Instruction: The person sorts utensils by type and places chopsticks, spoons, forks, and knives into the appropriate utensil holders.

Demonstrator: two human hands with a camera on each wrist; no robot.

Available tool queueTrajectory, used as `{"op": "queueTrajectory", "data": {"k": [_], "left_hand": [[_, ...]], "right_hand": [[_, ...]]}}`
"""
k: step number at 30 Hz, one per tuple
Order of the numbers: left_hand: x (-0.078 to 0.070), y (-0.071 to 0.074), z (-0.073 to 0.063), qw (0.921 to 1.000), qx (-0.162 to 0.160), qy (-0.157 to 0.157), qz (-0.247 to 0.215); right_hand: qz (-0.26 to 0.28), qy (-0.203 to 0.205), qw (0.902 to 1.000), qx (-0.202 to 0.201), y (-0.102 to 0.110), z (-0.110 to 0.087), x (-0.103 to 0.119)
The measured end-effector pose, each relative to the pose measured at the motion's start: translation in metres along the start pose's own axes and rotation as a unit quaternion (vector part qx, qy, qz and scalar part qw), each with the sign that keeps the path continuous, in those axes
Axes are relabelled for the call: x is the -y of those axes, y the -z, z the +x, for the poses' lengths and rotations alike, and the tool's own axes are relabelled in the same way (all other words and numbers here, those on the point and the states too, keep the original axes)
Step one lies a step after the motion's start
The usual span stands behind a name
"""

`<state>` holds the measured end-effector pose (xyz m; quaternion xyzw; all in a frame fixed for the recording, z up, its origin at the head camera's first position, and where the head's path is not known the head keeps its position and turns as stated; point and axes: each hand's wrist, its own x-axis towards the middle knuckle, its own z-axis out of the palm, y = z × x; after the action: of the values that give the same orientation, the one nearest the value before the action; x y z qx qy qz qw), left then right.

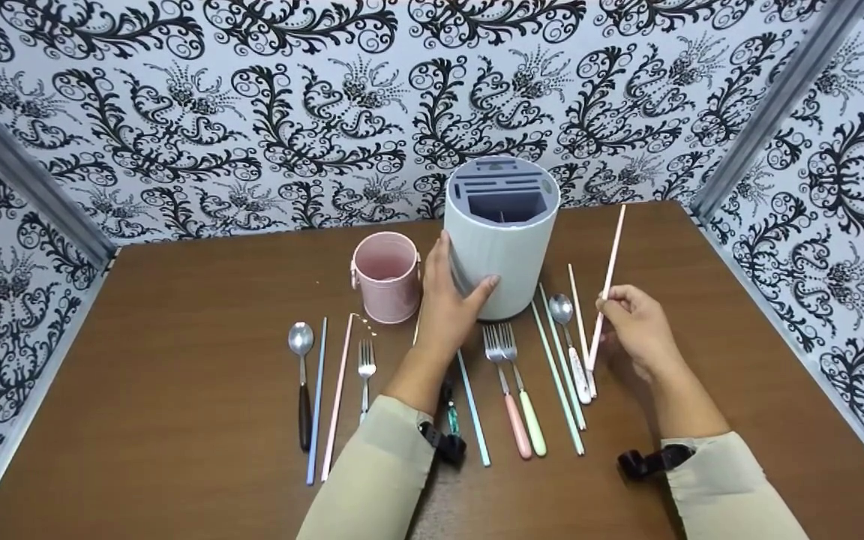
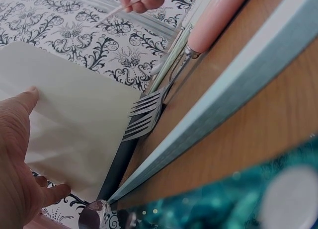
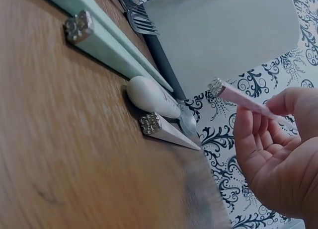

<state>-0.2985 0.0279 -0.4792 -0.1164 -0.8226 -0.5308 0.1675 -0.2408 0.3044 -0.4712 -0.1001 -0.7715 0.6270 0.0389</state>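
A white cylindrical utensil holder with a grey slotted top stands at the back of the table. My left hand rests against its left side, thumb on the front and fingers fairly straight. In the left wrist view, this hand lies spread on the smooth wall. My right hand pinches a pale pink chopstick between thumb and fingers, raised and slanting upward. Its silvery decorated end shows in the right wrist view. Below it, a matching chopstick lies beside a white-handled spoon.
A pink cup stands left of the holder. Two forks with pink and green handles and green chopsticks lie in front. Farther left are a dark-handled spoon, a blue chopstick, a pink chopstick and another fork.
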Motion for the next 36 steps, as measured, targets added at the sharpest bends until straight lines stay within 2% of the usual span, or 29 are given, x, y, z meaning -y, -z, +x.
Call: {"op": "queueTrajectory", "data": {"k": [7,14,21,28,36], "left_hand": [[0.0,0.0,0.001,1.0,-0.001,-0.001,-0.003],[-0.001,0.001,0.001,1.0,-0.001,-0.001,-0.001],[-0.003,0.001,0.0,1.0,0.002,-0.003,-0.005],[-0.003,0.0,0.0,0.9999,0.007,0.007,-0.004],[0.0,0.0,0.001,0.9999,0.007,0.009,0.001]], "right_hand": [[0.056,0.01,0.9984,-0.007,-0.005,-0.003,0.004],[0.125,0.01,0.992,-0.014,-0.008,-0.006,0.01],[0.156,0.018,0.9872,-0.026,-0.009,-0.014,0.02],[0.219,0.056,0.9727,-0.055,-0.012,-0.02,0.033],[0.272,0.063,0.9584,-0.059,-0.014,-0.017,0.055]]}}
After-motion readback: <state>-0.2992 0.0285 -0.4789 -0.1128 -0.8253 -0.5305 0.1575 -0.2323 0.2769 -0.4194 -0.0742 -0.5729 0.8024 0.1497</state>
